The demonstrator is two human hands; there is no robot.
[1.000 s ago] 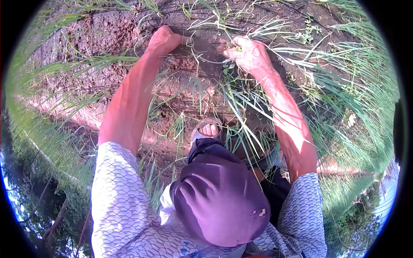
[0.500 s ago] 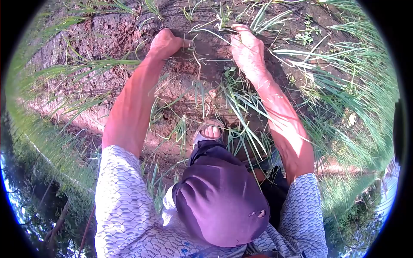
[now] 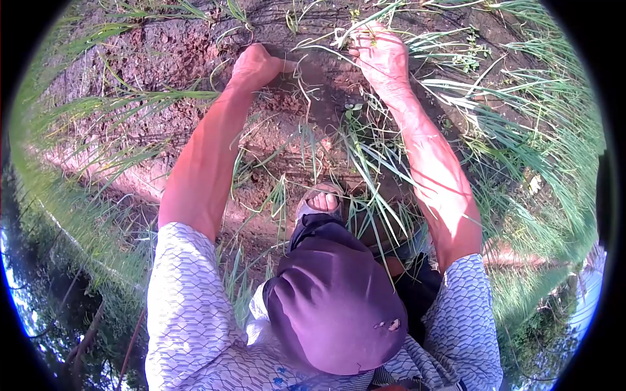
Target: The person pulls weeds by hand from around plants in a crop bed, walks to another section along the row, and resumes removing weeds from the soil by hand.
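My left hand (image 3: 259,67) rests on the dark soil (image 3: 313,81), its fingers curled under and the thumb stretched to the right. Whatever those fingers hold, if anything, is hidden beneath them. Up and to the right, my right hand (image 3: 383,57) is closed among narrow green leaves, with a pale-stemmed green plant (image 3: 340,38) at its fingertips. Its fingers are partly covered, and the exact kind of plant is unclear. Between the hands, a thin drooping stalk (image 3: 302,81) stands on the soil.
Long-leaved, onion-like plants (image 3: 515,130) grow thickly on the right. More green blades (image 3: 124,99) lean over the soil on the left. A sandaled foot (image 3: 323,201) stands below the hands, behind a knee in dark cloth (image 3: 332,293). Small broad-leaved weeds (image 3: 471,55) grow at upper right.
My right hand has shifted slightly up and to the right, and the leaves near it have moved. My left hand stays almost in place.
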